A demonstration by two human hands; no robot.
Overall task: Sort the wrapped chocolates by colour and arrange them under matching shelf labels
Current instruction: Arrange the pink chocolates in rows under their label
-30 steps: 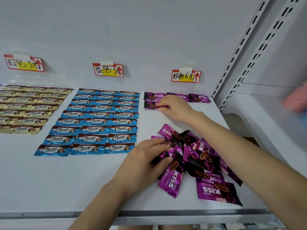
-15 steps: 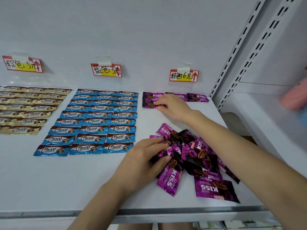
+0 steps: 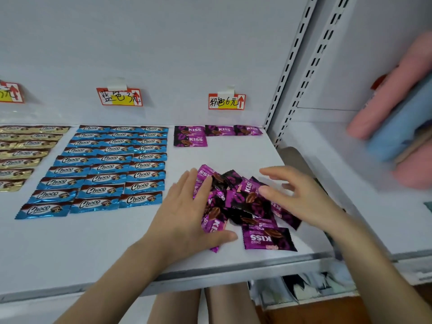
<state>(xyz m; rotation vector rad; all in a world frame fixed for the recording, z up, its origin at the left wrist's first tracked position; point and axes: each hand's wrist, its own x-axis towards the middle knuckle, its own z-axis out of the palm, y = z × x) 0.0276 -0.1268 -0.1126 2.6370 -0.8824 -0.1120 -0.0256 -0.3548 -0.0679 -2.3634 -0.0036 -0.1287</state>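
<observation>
A loose pile of purple KISS chocolates (image 3: 245, 202) lies near the front of the white shelf (image 3: 93, 249). My left hand (image 3: 187, 213) rests flat on the pile's left side, fingers straight. Over the pile's right side hovers my right hand (image 3: 294, 195), fingers spread and relaxed, holding nothing. Several purple chocolates (image 3: 190, 136) lie placed at the back under the pink label (image 3: 226, 101). Blue Choco wrappers (image 3: 109, 167) fill neat rows under the blue label (image 3: 119, 97). Gold wrappers (image 3: 21, 155) lie in rows at the far left under a third label (image 3: 10, 92).
A slotted shelf upright (image 3: 287, 66) stands right of the pink label. The neighbouring shelf bay holds blurred pink and blue packs (image 3: 395, 127). The shelf's metal front edge (image 3: 210, 272) runs just behind my wrists. My legs show below the shelf.
My right hand has left the placed purple chocolates at the back and come down to the pile's right side. My left hand has flattened on the pile. A fourth purple chocolate now lies in the back group.
</observation>
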